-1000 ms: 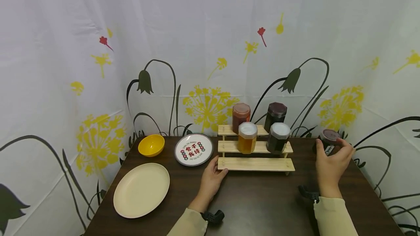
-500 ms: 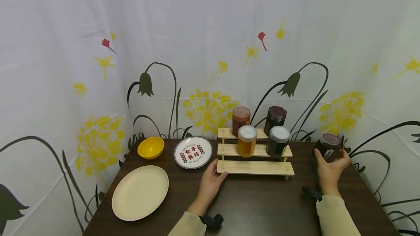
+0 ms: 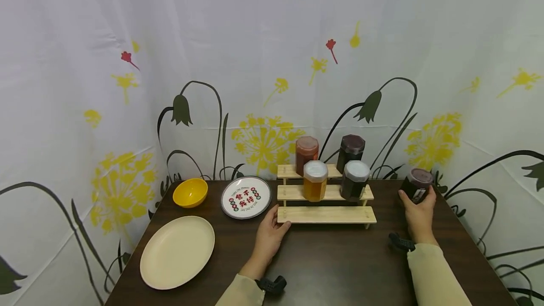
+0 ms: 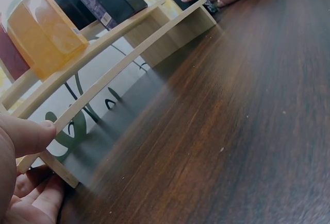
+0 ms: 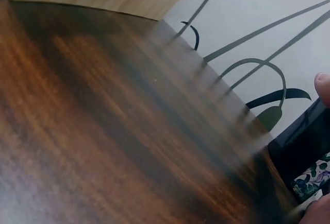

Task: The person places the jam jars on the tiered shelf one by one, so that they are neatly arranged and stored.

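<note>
My left hand (image 3: 268, 237) grips the left end of a three-tier wooden rack (image 3: 325, 215); in the left wrist view its thumb (image 4: 33, 135) lies on the lowest shelf's edge, with fingers beneath. At the table's back right, my right hand (image 3: 418, 215) holds a dark jar (image 3: 418, 181) with thumb and fingers on opposite sides. The right wrist view shows only part of this jar (image 5: 299, 141), close to the tabletop. On the rack's middle shelf stand an amber jar (image 3: 315, 184) and a dark white-lidded jar (image 3: 354, 183). A reddish jar (image 3: 306, 155) and another dark jar (image 3: 351, 152) occupy the top shelf.
Left of the rack lie a white plate with red characters (image 3: 246, 209), a yellow bowl (image 3: 190, 193) and a large cream oval plate (image 3: 177, 253). The dark wooden table (image 3: 335, 268) ends at a flower-printed curtain (image 3: 263, 60) behind.
My right hand's fingers have come lower and closer round the dark jar's side, while the jar has barely shifted relative to the rack. My left hand stays on the rack. The head view shifts slightly.
</note>
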The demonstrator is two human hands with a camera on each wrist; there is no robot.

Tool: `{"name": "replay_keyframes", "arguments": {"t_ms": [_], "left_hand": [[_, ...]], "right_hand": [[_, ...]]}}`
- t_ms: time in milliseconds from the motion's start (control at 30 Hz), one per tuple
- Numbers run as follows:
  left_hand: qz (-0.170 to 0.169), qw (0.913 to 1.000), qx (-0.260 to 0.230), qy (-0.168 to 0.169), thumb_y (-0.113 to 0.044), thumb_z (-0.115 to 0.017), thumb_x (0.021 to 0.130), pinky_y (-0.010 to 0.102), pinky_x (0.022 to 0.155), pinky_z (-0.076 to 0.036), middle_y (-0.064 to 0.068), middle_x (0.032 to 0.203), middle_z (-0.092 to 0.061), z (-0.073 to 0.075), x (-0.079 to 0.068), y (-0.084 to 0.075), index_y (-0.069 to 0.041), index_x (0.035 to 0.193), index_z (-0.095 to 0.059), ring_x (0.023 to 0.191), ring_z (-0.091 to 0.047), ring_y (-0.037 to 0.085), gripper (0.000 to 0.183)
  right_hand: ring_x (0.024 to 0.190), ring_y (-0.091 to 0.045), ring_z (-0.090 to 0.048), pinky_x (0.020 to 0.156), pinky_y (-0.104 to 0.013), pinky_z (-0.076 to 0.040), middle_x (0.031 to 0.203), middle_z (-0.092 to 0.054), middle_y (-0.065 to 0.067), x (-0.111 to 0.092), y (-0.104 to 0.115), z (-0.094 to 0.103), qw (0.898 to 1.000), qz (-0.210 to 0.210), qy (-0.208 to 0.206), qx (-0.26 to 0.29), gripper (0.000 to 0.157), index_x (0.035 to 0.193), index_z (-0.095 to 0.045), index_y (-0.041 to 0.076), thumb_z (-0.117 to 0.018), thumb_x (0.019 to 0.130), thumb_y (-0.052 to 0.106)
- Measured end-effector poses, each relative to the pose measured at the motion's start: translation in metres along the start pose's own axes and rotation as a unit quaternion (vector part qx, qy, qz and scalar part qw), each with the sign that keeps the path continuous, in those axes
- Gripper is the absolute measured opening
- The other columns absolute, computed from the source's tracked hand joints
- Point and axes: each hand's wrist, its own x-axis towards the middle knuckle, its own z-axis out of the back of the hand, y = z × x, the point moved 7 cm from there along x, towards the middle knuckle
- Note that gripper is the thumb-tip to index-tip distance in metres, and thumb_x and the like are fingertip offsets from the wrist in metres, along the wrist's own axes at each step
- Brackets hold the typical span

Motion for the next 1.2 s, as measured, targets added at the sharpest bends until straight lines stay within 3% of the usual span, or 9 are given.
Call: {"name": "replay_keyframes", "arguments": {"t_ms": [133,267,500,667,767,933,1033,1200], "left_hand": [[-0.001,1.0000,0.002,0.001,-0.001,-0.076,0.099,0.032,0.112,-0.057,0.031,0.157,-0.054,0.001,0.000,0.001,0.009,0.164,-0.037,0.144,-0.058,0.042,0.077],[-0.007,1.0000,-0.002,0.004,-0.001,-0.076,0.099,0.027,0.109,-0.057,0.031,0.157,-0.054,0.001,0.001,-0.001,0.010,0.164,-0.036,0.144,-0.058,0.043,0.077],[-0.003,1.0000,-0.001,0.003,-0.001,-0.075,0.100,0.034,0.112,-0.057,0.031,0.156,-0.054,0.001,0.002,-0.003,0.010,0.164,-0.036,0.144,-0.058,0.043,0.075],[0.002,1.0000,-0.003,0.005,-0.001,-0.075,0.100,0.036,0.113,-0.057,0.032,0.157,-0.053,0.000,0.001,-0.001,0.010,0.164,-0.036,0.144,-0.058,0.044,0.075],[0.000,1.0000,-0.005,0.007,0.000,-0.075,0.100,0.036,0.113,-0.057,0.032,0.157,-0.053,-0.001,0.001,-0.001,0.011,0.164,-0.036,0.144,-0.058,0.044,0.076],[0.000,1.0000,-0.005,0.004,-0.001,-0.075,0.100,0.032,0.112,-0.057,0.032,0.157,-0.054,-0.001,0.002,0.000,0.010,0.164,-0.036,0.144,-0.057,0.044,0.075],[-0.003,1.0000,-0.003,0.003,-0.001,-0.075,0.100,0.028,0.109,-0.057,0.031,0.155,-0.055,0.000,0.003,0.000,0.010,0.164,-0.037,0.143,-0.058,0.043,0.075],[0.001,1.0000,-0.002,0.000,-0.001,-0.076,0.100,0.030,0.111,-0.057,0.030,0.155,-0.055,0.001,0.001,0.003,0.009,0.164,-0.037,0.143,-0.059,0.042,0.075]], "right_hand": [[0.157,-0.044,-0.024,0.136,-0.047,-0.019,0.168,-0.018,-0.025,0.000,0.001,-0.002,0.999,0.007,-0.006,-0.031,0.101,0.173,-0.015,0.009,-0.082,0.098,0.022],[0.151,-0.045,-0.026,0.134,-0.046,-0.023,0.161,-0.016,-0.026,0.000,0.002,-0.004,0.999,0.015,-0.012,-0.045,0.097,0.171,-0.021,0.004,-0.082,0.098,0.021],[0.144,-0.041,-0.025,0.127,-0.051,-0.027,0.151,-0.021,-0.029,-0.002,0.006,-0.007,0.996,0.044,-0.027,-0.071,0.081,0.159,-0.041,-0.008,-0.084,0.095,0.016],[0.148,-0.049,-0.029,0.130,-0.056,-0.026,0.155,-0.023,-0.033,-0.006,0.006,-0.007,0.996,0.031,-0.023,-0.079,0.085,0.158,-0.032,-0.010,-0.084,0.096,0.019],[0.151,-0.049,-0.035,0.129,-0.055,-0.031,0.161,-0.031,-0.035,-0.009,0.006,-0.007,0.997,0.017,-0.016,-0.075,0.088,0.159,-0.028,-0.007,-0.084,0.097,0.022],[0.145,-0.035,-0.048,0.112,-0.031,-0.045,0.159,-0.046,-0.026,-0.010,0.004,-0.004,0.998,0.006,-0.020,-0.065,0.088,0.157,-0.031,-0.003,-0.087,0.095,0.025],[0.141,-0.031,-0.051,0.097,-0.016,-0.045,0.158,-0.047,-0.023,-0.011,0.004,-0.003,0.998,0.003,-0.021,-0.056,0.089,0.155,-0.033,-0.002,-0.090,0.093,0.026],[0.143,-0.033,-0.050,0.091,-0.010,-0.045,0.159,-0.045,-0.023,-0.016,0.002,0.000,0.999,-0.009,-0.023,-0.038,0.091,0.153,-0.033,-0.002,-0.093,0.089,0.023]]}}
